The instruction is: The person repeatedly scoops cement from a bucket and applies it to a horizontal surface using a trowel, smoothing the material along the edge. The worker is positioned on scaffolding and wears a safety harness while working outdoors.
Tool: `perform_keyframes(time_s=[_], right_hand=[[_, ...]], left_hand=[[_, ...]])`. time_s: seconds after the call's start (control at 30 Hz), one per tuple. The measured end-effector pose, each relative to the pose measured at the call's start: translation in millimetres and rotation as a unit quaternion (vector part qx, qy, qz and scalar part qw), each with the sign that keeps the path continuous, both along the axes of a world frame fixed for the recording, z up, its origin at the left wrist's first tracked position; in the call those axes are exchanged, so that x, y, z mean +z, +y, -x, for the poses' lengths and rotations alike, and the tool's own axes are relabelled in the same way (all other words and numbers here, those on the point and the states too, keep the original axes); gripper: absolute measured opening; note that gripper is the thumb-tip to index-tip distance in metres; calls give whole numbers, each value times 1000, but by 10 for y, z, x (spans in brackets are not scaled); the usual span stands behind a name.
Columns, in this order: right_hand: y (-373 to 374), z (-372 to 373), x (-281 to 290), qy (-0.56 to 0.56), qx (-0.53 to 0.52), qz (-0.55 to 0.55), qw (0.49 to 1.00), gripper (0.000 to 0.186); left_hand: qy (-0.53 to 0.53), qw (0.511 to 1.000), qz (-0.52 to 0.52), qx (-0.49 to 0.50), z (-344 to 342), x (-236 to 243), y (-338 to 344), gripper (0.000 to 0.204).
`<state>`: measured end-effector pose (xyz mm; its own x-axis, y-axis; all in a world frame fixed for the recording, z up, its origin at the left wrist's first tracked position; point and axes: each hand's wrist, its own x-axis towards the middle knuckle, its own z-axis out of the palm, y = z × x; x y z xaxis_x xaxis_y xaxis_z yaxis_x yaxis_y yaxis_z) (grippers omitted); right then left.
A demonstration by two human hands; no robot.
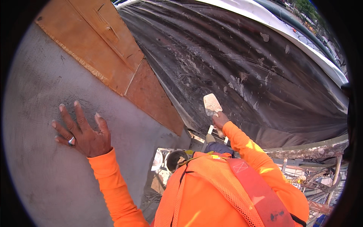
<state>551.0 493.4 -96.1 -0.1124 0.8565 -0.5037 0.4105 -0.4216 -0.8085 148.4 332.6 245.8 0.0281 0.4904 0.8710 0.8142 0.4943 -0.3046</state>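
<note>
My left hand lies against the smooth grey plastered wall, fingers spread, a ring on one of them. Nothing is held in it. On the other side, my right hand grips the handle of a trowel. Its pale, mortar-smeared blade points up and away from me, in front of the dark plastic sheet and apart from the grey wall. Above my left hand, an orange-brown wooden board runs slantwise along the wall's edge.
A dark, splattered plastic sheet hangs at the far right, below a green pipe rail. Low down stand a bucket and a white container. A mortar-crusted beam and scaffold poles are at the right.
</note>
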Motion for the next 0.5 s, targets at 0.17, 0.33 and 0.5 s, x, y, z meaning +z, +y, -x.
perform_keyframes(time_s=[0.17,0.33,0.5], right_hand=[[357,1488,932,211,39,-4,977,23],[545,1986,1423,143,76,-15,987,22],[599,1971,1749,186,102,-2,977,19]], left_hand=[[10,994,-92,53,240,93,-547,68],[62,986,-48,144,486,-185,-892,69],[74,986,-54,143,635,-439,-928,70]])
